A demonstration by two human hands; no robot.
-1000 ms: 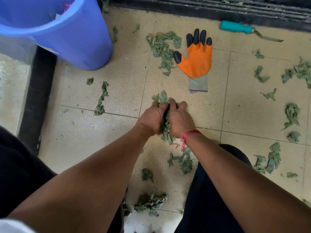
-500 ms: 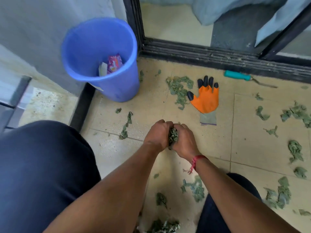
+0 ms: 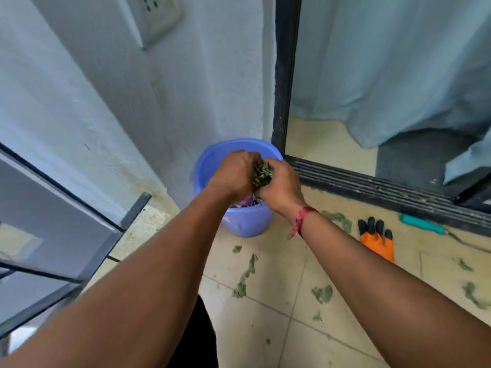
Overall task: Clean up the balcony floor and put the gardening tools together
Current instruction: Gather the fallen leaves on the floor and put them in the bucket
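Pressing leaf clump [image 3: 261, 174] between left hand [image 3: 235, 173] and right hand [image 3: 282, 185], both grips curled on it, above blue bucket [image 3: 245, 221].

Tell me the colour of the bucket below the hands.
The bucket is blue; the head view shows it best.
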